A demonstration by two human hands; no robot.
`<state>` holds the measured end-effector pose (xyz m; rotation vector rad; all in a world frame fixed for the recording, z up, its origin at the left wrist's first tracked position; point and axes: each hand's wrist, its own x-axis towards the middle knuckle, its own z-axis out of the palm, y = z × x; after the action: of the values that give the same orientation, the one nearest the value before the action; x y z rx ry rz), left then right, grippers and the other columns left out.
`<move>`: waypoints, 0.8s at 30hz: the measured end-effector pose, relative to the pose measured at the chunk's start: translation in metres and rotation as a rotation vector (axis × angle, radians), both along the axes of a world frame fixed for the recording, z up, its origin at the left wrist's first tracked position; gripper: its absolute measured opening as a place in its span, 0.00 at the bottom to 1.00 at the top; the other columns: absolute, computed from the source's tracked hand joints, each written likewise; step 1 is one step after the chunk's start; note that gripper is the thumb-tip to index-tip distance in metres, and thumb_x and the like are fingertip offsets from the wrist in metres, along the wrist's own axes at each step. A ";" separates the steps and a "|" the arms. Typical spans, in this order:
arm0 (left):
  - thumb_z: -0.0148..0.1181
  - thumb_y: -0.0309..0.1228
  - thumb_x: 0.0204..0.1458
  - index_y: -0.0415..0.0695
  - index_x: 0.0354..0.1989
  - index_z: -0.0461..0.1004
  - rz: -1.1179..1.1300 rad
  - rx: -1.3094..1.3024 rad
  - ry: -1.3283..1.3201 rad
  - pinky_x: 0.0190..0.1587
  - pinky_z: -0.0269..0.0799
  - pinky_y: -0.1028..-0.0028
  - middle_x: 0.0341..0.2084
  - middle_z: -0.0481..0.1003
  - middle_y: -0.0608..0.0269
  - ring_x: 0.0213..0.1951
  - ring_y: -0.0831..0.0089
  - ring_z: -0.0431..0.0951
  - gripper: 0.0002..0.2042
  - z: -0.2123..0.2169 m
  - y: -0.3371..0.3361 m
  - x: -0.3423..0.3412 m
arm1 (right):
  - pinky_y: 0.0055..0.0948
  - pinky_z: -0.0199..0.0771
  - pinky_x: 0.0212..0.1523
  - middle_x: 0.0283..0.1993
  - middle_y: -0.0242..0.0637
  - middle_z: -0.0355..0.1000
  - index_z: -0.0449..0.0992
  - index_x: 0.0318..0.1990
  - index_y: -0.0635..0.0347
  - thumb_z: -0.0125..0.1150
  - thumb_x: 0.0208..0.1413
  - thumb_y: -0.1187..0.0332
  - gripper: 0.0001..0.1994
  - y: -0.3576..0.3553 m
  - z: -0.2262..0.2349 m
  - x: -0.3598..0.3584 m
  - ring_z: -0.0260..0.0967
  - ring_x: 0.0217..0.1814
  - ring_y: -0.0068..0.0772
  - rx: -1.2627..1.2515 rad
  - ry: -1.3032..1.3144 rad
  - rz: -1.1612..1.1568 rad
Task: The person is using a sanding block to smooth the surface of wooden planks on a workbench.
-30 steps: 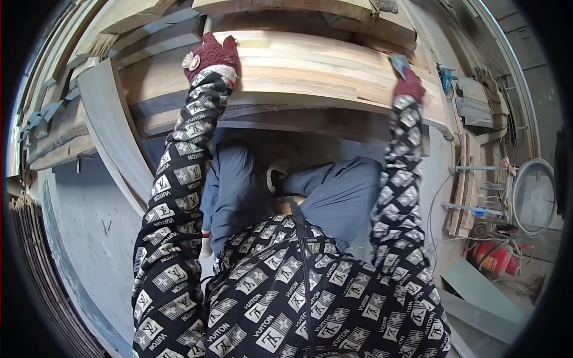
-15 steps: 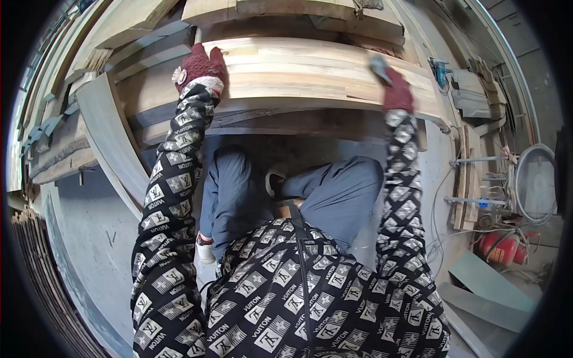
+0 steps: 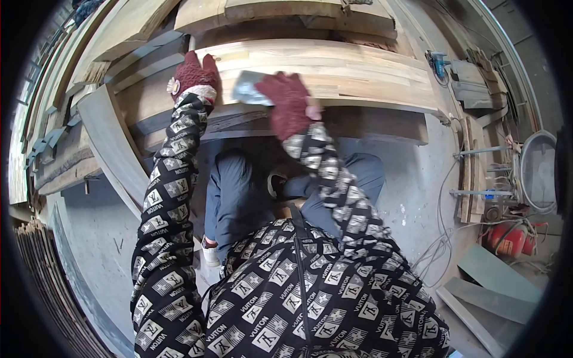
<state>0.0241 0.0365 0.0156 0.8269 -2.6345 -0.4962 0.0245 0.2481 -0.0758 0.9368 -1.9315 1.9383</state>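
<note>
A pale laminated wood board [image 3: 358, 68] made of joined strips lies across the bench in front of me. My left hand [image 3: 195, 77], in a maroon knitted glove, rests at the board's left end with thumb and fingers apart. Just beyond its fingertips a short light-coloured stick end [image 3: 192, 43] shows. My right hand [image 3: 289, 101], in the same kind of glove, is over the board's near edge, left of its middle. Its fingers are closed on a flat grey sheet [image 3: 250, 88] that juts out to the left. Motion blur hides what kind of sheet it is.
Thick timber [image 3: 286, 17] lies behind the board, with more planks [image 3: 119, 36] stacked at the left. A curved grey board [image 3: 113, 137] leans at the left. To the right are a blue power tool [image 3: 440, 64], loose cables [image 3: 439, 244] and a red machine [image 3: 507, 238].
My right hand has swept left and nearer to me with the grey sheet, from the board's right part to left of its middle. The left hand stays at the board's left end.
</note>
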 end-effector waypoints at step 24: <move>0.45 0.51 0.55 0.45 0.56 0.67 0.031 0.007 -0.021 0.55 0.65 0.53 0.49 0.71 0.39 0.51 0.45 0.73 0.27 0.003 -0.007 0.005 | 0.39 0.68 0.56 0.49 0.42 0.74 0.77 0.47 0.53 0.52 0.44 0.81 0.21 0.073 0.050 -0.019 0.70 0.52 0.48 0.638 0.303 -0.445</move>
<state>0.0288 0.0296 0.0183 0.8780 -2.6362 -0.4923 0.0059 0.3214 -0.0254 0.7795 -2.3427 0.8918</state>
